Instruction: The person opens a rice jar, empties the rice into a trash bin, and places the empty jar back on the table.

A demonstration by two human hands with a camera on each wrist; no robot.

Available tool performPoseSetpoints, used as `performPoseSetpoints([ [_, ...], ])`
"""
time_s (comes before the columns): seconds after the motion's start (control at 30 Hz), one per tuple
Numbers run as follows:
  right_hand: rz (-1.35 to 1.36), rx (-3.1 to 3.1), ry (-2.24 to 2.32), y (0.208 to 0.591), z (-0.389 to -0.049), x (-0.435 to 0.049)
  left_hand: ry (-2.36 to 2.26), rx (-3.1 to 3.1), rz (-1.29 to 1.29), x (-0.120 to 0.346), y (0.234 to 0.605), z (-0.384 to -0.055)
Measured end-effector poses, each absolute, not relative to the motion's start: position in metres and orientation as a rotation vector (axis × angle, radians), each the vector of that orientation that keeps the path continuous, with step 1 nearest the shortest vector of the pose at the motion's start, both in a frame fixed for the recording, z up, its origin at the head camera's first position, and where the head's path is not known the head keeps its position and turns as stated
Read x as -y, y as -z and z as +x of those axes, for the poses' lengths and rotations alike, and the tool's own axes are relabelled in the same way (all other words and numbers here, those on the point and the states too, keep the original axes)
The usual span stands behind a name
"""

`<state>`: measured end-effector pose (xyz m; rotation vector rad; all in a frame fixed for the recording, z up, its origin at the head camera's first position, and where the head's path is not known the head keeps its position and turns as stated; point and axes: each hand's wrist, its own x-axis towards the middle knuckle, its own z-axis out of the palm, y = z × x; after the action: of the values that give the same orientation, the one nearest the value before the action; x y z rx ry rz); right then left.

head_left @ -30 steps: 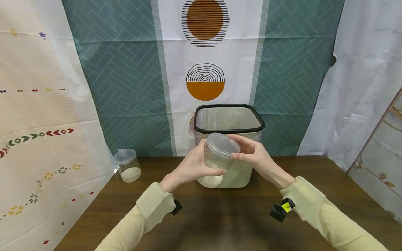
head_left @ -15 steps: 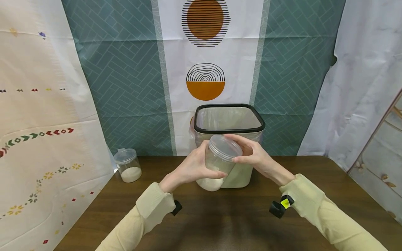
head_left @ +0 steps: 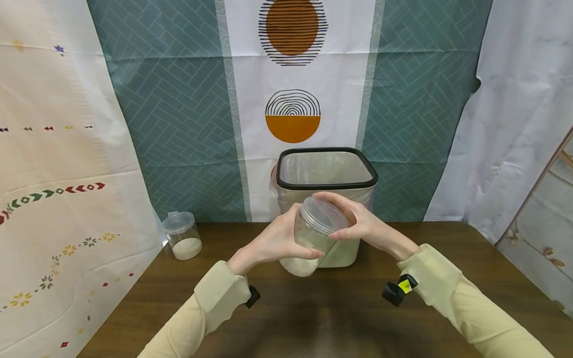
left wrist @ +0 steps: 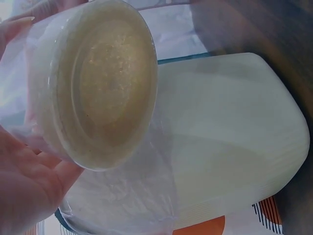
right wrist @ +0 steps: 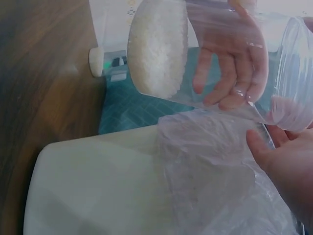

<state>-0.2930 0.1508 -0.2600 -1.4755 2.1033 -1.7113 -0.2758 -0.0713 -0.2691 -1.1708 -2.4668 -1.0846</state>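
Observation:
A clear plastic jar with white, rice-like grains in its bottom is held up over the table, its top leaning to the right. My left hand grips the jar's side, thumb in front and fingers behind. On top sits a translucent lid, and my right hand holds its rim between thumb and fingers. The left wrist view shows the jar's underside close up. In the right wrist view the grains lie packed at the base, and my left hand's fingers show through the clear wall.
Behind the hands stands a pale bin with a black rim and a clear plastic liner. A second lidded jar of white grains is at the left edge of the brown table. Patterned cloths hang behind.
Both hands have lowered the jar slightly and shifted it a little to the right. Its lid end has come down with it. The second jar and the bin have stayed put.

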Motion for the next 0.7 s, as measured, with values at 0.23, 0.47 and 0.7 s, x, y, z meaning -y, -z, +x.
performPoseSetpoints([
  [0.23, -1.491, -2.068, 1.681, 0.259, -0.293, -0.156, 1.122, 2.451, -1.185, 0.070, 0.271, -0.276],
  [0.47, -1.448, -2.031, 1.769, 0.265, -0.292, -0.162, 1.168, 2.443, -1.132, 0.071, 0.272, -0.276],
  [0.7, -1.367, -2.122, 1.895, 0.271, -0.289, -0.166, 1.198, 2.433, -1.111, 0.071, 0.271, -0.277],
])
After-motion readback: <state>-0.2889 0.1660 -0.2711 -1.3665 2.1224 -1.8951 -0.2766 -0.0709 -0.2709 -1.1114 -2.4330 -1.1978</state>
